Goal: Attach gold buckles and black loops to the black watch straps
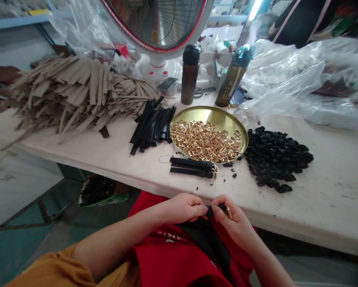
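Close to my body, at the table's front edge, both hands pinch one black strap [210, 211]. A gold buckle [229, 212] sits at its right end. My left hand [188, 208] is closed on the strap's left part, and my right hand [231, 217] grips it beside the buckle. Finished-looking black straps with gold buckles [190, 167] lie in a small stack just beyond. Behind them a round gold tray [208, 111] holds a heap of gold buckles [205, 139]. Loose black straps [153, 125] are piled to its left, small black loops [277, 157] to its right.
A large heap of beige strips [86, 91] covers the left of the table [325, 191]. At the back stand a fan [159, 24], a dark bottle [190, 75] and a tilted bottle [231, 79]. Clear plastic bags [304, 79] lie at right. Another person [304, 20] is behind.
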The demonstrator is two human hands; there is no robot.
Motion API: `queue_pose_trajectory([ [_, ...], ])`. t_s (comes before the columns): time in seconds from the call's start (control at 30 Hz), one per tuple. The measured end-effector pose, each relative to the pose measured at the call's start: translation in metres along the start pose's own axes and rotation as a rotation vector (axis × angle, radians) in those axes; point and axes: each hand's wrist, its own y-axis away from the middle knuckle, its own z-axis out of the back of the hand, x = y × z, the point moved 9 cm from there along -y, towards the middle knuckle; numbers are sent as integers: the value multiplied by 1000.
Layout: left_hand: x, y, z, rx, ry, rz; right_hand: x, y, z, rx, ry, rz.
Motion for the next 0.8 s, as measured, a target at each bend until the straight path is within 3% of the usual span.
queue_pose_trajectory([
  [0.1, -3, 3, 9, -56, -65, 3, 5, -2, 3, -143, 100, 67],
  [0.27, -12, 8, 14, -12, -137, -53, 15, -4, 6, -306, 164, 117],
  [0.47, -11, 6, 16, -78, -240, -89, 34, -7, 0, -169, 248, 194],
  [0.6, -11, 8, 17, -24, -190, -59, 38, -11, 2, -143, 282, 190],
  [0.8, -10, 12, 23, 39, -123, -21, 36, -20, -4, -55, 159, 143],
])
